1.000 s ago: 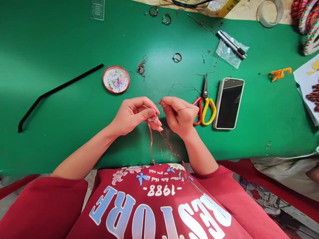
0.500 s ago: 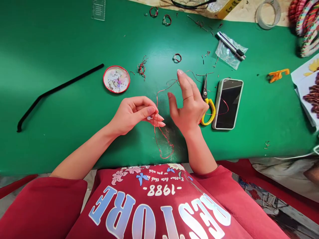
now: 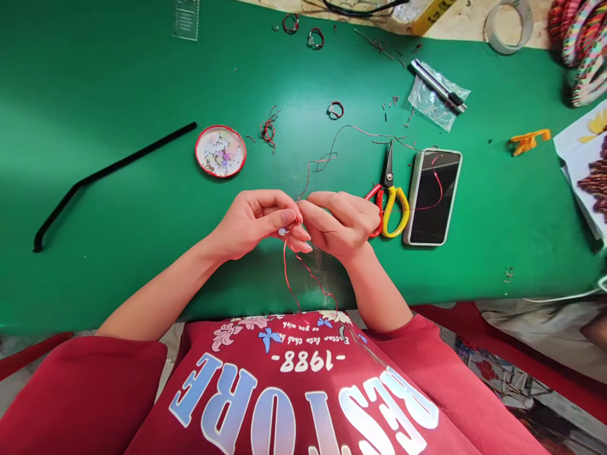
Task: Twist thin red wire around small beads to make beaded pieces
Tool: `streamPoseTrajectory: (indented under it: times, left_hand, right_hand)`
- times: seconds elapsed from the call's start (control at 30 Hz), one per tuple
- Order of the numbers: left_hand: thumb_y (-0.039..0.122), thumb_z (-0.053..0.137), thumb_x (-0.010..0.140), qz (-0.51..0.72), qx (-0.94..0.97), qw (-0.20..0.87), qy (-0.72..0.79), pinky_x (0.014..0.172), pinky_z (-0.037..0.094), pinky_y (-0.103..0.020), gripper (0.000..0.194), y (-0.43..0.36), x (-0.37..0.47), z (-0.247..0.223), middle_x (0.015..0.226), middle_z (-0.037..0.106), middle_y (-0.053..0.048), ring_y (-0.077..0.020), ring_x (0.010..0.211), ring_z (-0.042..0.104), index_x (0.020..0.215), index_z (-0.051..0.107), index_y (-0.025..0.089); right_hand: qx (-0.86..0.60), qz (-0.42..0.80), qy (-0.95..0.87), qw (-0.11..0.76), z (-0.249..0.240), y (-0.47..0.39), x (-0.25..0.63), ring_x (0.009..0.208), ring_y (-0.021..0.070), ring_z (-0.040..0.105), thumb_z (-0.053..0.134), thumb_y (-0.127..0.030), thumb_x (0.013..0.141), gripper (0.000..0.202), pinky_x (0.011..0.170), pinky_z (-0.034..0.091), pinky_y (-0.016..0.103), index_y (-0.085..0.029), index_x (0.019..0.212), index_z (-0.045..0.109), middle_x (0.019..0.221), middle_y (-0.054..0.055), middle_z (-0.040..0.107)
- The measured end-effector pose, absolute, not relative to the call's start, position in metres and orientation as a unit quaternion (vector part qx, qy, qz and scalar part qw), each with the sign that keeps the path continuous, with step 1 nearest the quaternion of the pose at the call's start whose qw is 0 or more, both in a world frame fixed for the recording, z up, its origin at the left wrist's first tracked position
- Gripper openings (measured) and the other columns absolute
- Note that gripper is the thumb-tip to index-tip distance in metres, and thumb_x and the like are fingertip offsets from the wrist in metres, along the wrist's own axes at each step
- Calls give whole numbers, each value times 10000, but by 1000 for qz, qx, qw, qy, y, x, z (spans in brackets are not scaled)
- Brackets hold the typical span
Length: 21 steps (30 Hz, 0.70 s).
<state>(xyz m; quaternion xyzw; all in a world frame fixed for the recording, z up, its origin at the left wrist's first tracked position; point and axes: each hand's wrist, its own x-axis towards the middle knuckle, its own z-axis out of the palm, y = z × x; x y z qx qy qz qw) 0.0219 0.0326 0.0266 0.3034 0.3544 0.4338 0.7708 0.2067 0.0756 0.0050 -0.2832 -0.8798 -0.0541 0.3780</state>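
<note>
My left hand (image 3: 265, 221) pinches a thin red cord (image 3: 286, 268) between thumb and forefinger. A pale round bead (image 3: 283, 232) shows just under the thumb. Two strands of the cord hang down toward my shirt, and a long loose part runs away over the table to the phone (image 3: 433, 199). Against the left fingertips, my right hand (image 3: 339, 221) is closed with its fingers curled in; the cord enters near its fingertips, though the exact grip is hidden. Scissors (image 3: 389, 196) with red and yellow handles lie just right of it.
A red-rimmed lid (image 3: 197, 151) holds small beads. Finished cord rings (image 3: 336, 110) and a knotted cord bundle (image 3: 268, 131) lie farther back. A black rod (image 3: 114, 169) is at left; a plastic bag (image 3: 434, 104) with a silver tool and an orange clip (image 3: 528, 143) are at right.
My right hand has come down and left, from spread fingers to closed against the left fingertips. The hanging cord loop has shifted, and the scissors' handles are more exposed.
</note>
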Motion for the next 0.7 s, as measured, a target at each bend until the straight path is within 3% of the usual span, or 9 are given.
streamPoseTrajectory:
  times: [0.1,0.2,0.3,0.53,0.7]
  left_hand:
    - [466,814,782,431,305,781,333,561,657,-222,329,33,20,29,673,774,1,-160,586,761,786,691,160]
    - [440,817,786,429,306,788,320,566,662,-222,302,33,20,30,681,779,1,-167,607,770,784,701,161]
    - [399,810,805,435,314,787,305,588,669,-212,258,33,19,31,685,781,6,-164,635,779,787,712,161]
    - [463,806,791,450,329,766,321,535,665,-219,306,28,18,34,702,791,2,-178,620,777,814,710,174]
    - [494,815,770,467,329,753,327,527,671,-245,346,25,20,33,697,790,4,-178,572,762,791,689,174]
  right_hand:
    - [-320,-49,-875,360,5,75,205,539,97,496,509,-206,963,223,513,325,281,-240,863,706,684,-10,692]
    - [-398,-58,-860,314,5,75,203,546,110,488,490,-220,984,264,527,299,291,-221,803,682,634,-2,624]
    - [-439,-37,-838,323,6,75,202,543,111,484,497,-243,1000,267,525,298,280,-209,814,686,610,-3,570]
    - [-502,153,-773,356,4,84,209,561,111,497,581,-254,948,211,542,397,260,-205,749,632,625,-20,551]
    - [-527,176,-763,329,-6,90,215,560,119,493,603,-187,907,225,543,393,279,-210,687,565,595,-27,521]
